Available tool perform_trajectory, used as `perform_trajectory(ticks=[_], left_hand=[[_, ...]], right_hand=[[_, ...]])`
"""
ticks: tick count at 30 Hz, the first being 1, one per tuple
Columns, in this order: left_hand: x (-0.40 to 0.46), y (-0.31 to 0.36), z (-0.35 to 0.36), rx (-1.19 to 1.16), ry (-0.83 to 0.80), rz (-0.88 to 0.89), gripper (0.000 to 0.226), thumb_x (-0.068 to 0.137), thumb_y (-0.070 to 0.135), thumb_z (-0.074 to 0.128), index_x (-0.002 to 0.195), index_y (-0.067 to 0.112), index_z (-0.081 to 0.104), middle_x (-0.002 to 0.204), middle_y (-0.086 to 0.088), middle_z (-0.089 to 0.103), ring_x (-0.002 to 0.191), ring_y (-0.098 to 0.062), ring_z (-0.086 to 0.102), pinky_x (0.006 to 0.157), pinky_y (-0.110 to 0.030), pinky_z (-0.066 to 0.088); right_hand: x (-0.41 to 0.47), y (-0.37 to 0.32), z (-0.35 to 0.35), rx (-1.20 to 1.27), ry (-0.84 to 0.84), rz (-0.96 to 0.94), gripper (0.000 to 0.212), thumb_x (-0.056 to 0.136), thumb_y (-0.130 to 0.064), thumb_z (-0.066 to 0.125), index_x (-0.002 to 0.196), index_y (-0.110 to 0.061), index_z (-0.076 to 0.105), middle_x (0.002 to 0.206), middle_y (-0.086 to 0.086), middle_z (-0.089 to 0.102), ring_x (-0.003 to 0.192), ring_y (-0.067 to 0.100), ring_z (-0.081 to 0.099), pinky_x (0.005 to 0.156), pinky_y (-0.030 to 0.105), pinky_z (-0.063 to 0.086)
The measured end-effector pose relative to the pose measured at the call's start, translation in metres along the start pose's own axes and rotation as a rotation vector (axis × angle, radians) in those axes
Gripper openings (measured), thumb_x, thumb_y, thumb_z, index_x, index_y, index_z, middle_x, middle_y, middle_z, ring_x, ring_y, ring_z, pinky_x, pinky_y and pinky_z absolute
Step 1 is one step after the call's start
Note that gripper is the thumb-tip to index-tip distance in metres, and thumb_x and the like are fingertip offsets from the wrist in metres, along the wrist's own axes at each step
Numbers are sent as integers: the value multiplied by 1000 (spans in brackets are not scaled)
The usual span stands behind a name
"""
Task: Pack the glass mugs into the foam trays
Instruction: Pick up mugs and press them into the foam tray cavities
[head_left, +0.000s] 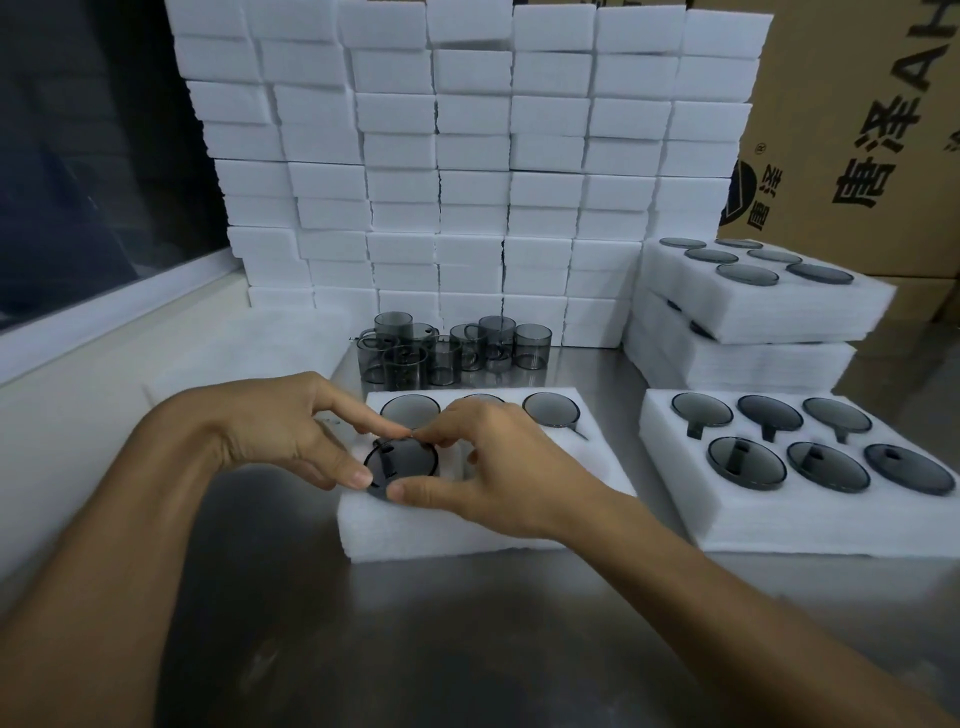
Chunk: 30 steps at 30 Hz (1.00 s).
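Both hands down on the near foam tray (415, 525), working one smoky glass mug (400, 462) at the front-left pocket. Left hand (280, 431) curled round the mug's rim, forefinger on the far edge, thumb on the near edge. Right hand (493, 467) pinching the same rim from the other side, thumb at the near edge, fingertips up at the far edge beside the left forefinger. Mug sitting in the pocket, rim a touch above the foam. Back row of that tray showing three more mugs, the middle one partly hidden behind the right hand. Loose mugs (452, 348) clustered just behind the tray on the steel table (467, 623). Full tray (789, 467) to the right, six mugs in. Two more filled trays stacked (753, 317) behind it. Wall of white foam blocks (467, 156) at the back, cardboard boxes (857, 130) far right.
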<state>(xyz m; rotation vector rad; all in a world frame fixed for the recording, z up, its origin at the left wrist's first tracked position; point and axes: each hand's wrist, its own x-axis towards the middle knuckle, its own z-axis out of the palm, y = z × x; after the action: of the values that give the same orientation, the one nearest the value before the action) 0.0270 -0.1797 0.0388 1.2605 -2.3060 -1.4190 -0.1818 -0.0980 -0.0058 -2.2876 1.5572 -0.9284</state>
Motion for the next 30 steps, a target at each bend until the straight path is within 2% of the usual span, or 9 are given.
perform_trajectory(ticks=[3,7,11,14,16,19,23,28,30], left_hand=[[3,0,0,43,5,-5,43,66,11,86,97,39,78,127,5,57,82,-5,69,70,-16,53],[6,0,0,98,-6,-27,45,61,21,88,97,44,77,127,6,55,90,-10,62,72,-20,53],[8,-1,0,122,-7,-50,47,57,24,89,96,47,76,120,12,55,92,-8,54,72,-22,53],[9,-1,1,126,-5,-74,52,49,29,89,96,47,76,125,7,53,91,-11,55,76,-28,55],[9,-1,1,122,2,-89,49,55,24,90,96,47,76,130,6,50,104,-14,56,84,-32,58],[8,-2,2,92,8,-73,45,63,15,88,96,44,77,133,7,50,117,-12,54,81,-20,56],[8,-1,2,111,34,-22,43,65,13,88,94,43,78,125,5,53,104,-9,60,67,-9,51],[10,-1,4,86,66,0,41,69,9,85,93,42,78,115,12,58,97,-8,59,65,-10,50],[11,0,3,75,46,-29,42,70,9,85,95,43,78,100,13,59,83,-7,58,63,-13,50]], right_hand=[[1,0,1,-18,-17,23,47,74,-59,78,104,-22,74,93,-5,63,87,10,58,73,32,53],[1,0,1,7,-29,76,50,71,-59,80,105,-23,73,103,-6,60,93,9,58,77,30,53],[3,0,3,-9,-41,110,47,71,-59,81,101,-24,73,104,-8,58,98,8,55,75,22,44],[3,0,3,-66,-56,128,46,72,-62,77,106,-31,73,117,-9,58,116,12,48,89,30,38],[3,0,2,-155,-68,147,48,72,-68,72,110,-38,71,128,-14,53,123,12,39,94,37,27],[2,2,2,-121,-63,193,47,70,-71,71,108,-43,69,128,-18,50,122,7,40,91,35,17],[2,5,5,-122,-34,190,49,69,-72,70,108,-42,68,129,-19,49,122,6,42,92,33,16],[3,9,8,-137,13,181,48,71,-71,69,110,-43,68,130,-19,49,125,4,42,93,33,16],[2,9,7,-145,7,179,48,71,-71,69,110,-43,68,130,-20,49,124,3,41,94,33,16]])
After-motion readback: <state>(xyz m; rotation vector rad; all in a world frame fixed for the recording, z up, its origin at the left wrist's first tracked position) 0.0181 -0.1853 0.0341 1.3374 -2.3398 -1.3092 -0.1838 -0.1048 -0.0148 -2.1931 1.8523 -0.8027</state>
